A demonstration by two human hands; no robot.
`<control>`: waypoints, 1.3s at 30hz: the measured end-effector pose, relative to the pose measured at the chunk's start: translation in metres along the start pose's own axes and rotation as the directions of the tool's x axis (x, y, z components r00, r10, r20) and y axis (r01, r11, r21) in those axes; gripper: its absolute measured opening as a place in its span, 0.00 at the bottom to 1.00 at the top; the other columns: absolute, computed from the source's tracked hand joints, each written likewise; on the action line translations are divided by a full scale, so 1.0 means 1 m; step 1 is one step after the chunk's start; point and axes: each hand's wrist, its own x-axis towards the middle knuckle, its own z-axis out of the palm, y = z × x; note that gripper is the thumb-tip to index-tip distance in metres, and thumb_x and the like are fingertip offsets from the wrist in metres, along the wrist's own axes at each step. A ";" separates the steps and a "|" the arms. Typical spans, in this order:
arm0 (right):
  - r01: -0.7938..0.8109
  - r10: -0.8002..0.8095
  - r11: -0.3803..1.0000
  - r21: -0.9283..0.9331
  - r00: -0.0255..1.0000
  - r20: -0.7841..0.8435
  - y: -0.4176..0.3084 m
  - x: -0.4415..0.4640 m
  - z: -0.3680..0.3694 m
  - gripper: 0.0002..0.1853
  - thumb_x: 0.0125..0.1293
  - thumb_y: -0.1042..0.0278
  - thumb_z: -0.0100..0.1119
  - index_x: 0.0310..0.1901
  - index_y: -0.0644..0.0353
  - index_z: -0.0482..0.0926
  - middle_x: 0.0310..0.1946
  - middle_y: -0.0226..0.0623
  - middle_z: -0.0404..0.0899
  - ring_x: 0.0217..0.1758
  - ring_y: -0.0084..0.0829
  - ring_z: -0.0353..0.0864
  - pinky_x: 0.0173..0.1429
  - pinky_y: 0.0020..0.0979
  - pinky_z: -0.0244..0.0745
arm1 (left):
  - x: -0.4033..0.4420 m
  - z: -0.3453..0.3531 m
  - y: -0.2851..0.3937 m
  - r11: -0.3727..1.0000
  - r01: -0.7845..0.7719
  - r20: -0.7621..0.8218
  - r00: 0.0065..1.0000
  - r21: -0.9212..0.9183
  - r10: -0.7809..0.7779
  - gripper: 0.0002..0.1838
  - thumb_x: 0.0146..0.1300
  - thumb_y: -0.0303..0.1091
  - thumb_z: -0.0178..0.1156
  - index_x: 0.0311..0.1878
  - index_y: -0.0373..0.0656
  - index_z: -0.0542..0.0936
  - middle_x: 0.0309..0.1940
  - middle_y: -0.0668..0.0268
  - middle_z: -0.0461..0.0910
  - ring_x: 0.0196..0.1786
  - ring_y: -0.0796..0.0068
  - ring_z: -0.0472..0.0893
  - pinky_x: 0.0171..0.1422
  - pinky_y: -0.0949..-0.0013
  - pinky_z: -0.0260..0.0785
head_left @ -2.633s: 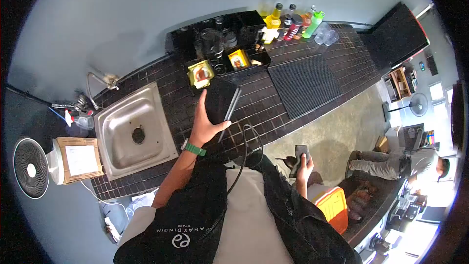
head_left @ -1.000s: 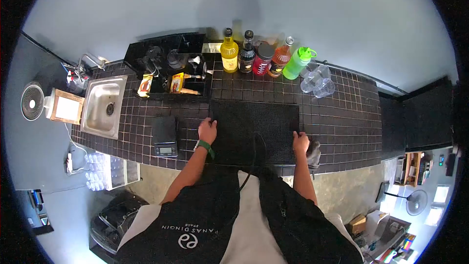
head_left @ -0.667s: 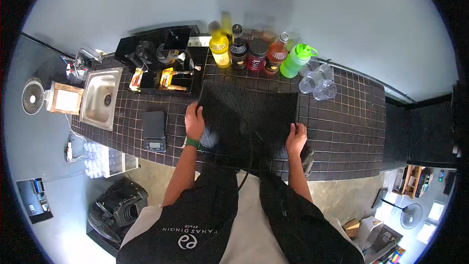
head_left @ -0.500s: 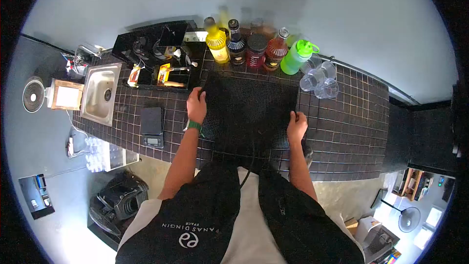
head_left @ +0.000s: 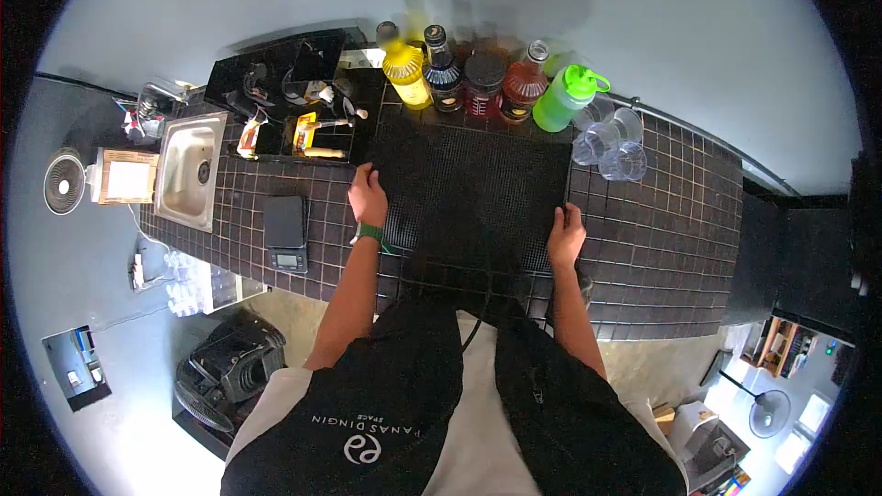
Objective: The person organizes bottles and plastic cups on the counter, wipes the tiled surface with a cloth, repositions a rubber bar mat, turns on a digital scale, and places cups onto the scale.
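A black textured mat [head_left: 473, 188] lies on the dark tiled counter, close below the row of bottles. My left hand [head_left: 368, 197] grips its left edge, fingers closed on it, with a green-banded watch on the wrist. At the mat's right edge my right hand [head_left: 567, 234] pinches the border. A grey cloth [head_left: 585, 287] shows partly behind my right wrist. To the left of my left hand sits a black digital scale [head_left: 286, 233].
Behind the mat stand a yellow bottle [head_left: 405, 72], a dark bottle [head_left: 442, 73], a lidded jar [head_left: 483, 84], an amber bottle [head_left: 524, 87] and a green bottle [head_left: 563, 101]. Clear cups [head_left: 623, 160] stand right. A black organizer [head_left: 276, 83] and a steel sink [head_left: 191, 165] are left.
The mat has moved back toward the bottles with both my hands on its edges. Earlier, my left hand held the black scale and my right hand the grey cloth; both were released.
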 end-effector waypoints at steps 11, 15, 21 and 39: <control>0.225 -0.238 0.868 -0.442 0.971 0.025 -0.020 -0.041 0.000 0.31 0.71 0.57 0.62 0.72 0.59 0.68 0.75 0.56 0.61 0.76 0.57 0.62 0.74 0.53 0.63 | -0.046 -0.033 0.026 0.944 -0.266 0.135 0.961 0.195 0.243 0.32 0.71 0.38 0.62 0.75 0.39 0.66 0.77 0.48 0.63 0.76 0.42 0.65 0.76 0.45 0.62; 0.409 -0.284 0.746 -0.525 0.909 0.304 -0.021 -0.074 0.011 0.36 0.74 0.53 0.56 0.78 0.59 0.59 0.82 0.51 0.49 0.85 0.54 0.45 0.85 0.57 0.40 | -0.095 -0.031 0.009 0.855 -0.477 0.411 0.834 0.203 0.367 0.37 0.74 0.46 0.56 0.80 0.41 0.59 0.82 0.50 0.51 0.84 0.42 0.49 0.84 0.43 0.47; 0.453 -0.216 0.672 -0.586 0.876 0.431 -0.015 -0.078 0.011 0.39 0.77 0.48 0.50 0.80 0.62 0.53 0.84 0.50 0.43 0.87 0.51 0.39 0.86 0.55 0.35 | -0.102 -0.021 -0.003 0.790 -0.544 0.484 0.792 0.282 0.372 0.38 0.77 0.51 0.50 0.82 0.42 0.54 0.84 0.52 0.47 0.85 0.43 0.46 0.86 0.41 0.41; -0.070 -0.084 0.671 -0.738 0.982 -0.170 0.081 -0.128 -0.091 0.30 0.70 0.45 0.62 0.69 0.50 0.74 0.69 0.49 0.70 0.72 0.52 0.68 0.68 0.56 0.70 | -0.062 -0.226 -0.134 0.856 0.269 -0.083 0.962 0.442 -0.260 0.69 0.43 0.65 0.80 0.82 0.48 0.50 0.76 0.39 0.57 0.79 0.37 0.56 0.81 0.40 0.51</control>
